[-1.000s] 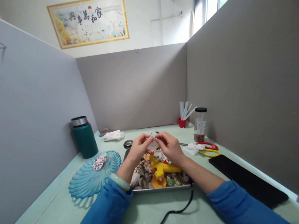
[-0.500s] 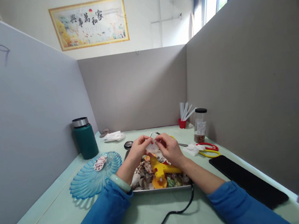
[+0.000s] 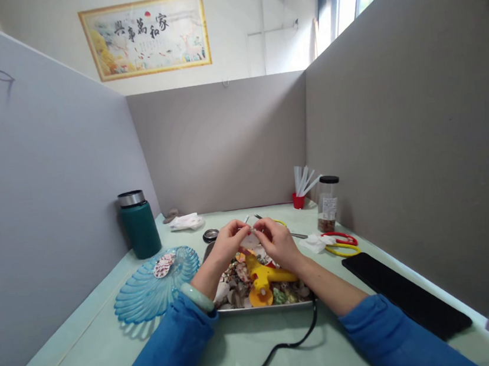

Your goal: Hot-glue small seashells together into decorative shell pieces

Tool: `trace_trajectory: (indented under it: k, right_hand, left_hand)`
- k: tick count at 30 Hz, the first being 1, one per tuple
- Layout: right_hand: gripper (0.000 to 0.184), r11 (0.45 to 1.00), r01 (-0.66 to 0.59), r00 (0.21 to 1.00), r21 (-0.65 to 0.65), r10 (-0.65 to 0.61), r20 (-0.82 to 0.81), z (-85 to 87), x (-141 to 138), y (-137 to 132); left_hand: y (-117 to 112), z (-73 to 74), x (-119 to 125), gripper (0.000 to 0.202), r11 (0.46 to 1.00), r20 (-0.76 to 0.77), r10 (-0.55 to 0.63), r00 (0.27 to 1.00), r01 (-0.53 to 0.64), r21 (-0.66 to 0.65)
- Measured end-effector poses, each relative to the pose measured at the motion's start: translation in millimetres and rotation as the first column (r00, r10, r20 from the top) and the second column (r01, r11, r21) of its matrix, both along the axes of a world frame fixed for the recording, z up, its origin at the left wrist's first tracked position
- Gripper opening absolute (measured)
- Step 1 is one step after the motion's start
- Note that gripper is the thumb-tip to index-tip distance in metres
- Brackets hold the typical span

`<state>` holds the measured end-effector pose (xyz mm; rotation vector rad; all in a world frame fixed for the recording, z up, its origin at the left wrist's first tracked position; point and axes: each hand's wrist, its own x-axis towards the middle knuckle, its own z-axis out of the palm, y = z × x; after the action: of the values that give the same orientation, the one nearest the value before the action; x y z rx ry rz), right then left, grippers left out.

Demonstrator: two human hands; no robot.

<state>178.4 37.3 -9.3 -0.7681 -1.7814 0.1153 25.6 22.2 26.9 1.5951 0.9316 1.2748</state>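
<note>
Over the far part of a metal tray [image 3: 266,308], my left hand [image 3: 230,241] and my right hand [image 3: 277,241] meet at the fingertips. Both pinch at a tiny pale piece [image 3: 251,229], too small to name. Below them the tray holds shells and stones [image 3: 234,285]. On these lies a yellow glue gun [image 3: 265,275], its black cord [image 3: 286,345] running over the front rim. To the left, a blue shell-shaped glass plate [image 3: 134,297] bears a speckled oval piece [image 3: 164,266].
A green bottle [image 3: 140,228] stands at the left. At the right are a clear jar [image 3: 328,205], a red cup [image 3: 299,201] of white sticks, scissors with red and yellow handles [image 3: 344,249], crumpled tissue [image 3: 317,243] and a black flat slab [image 3: 405,294]. Grey partitions [image 3: 222,144] enclose the table.
My hands stay together at nearly the same spot, with only slight finger movement around the tiny piece. The view has shifted very slightly.
</note>
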Motion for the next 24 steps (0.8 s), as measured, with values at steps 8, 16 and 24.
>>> trace_trajectory:
  k: [8,16,24]
  right_hand:
    - [0.011,1.0,-0.007,1.0,-0.015,0.007,0.014,-1.3,1,2]
    - [0.012,0.998,-0.042,0.998,-0.052,0.044,0.036,-4.3,2,5]
    - [0.015,0.965,-0.164,0.982,-0.206,0.14,-0.125,-6.5,1,10]
  left_hand:
    - [2,-1.4,0,0.034,1.0,-0.028,0.012,1.0,-0.012,-0.011]
    - [11,-9.2,-4,0.034,0.998,-0.024,0.028,0.999,-0.029,-0.063]
    - [6,-5.6,-4,0.035,0.992,0.045,0.026,0.999,-0.02,-0.122]
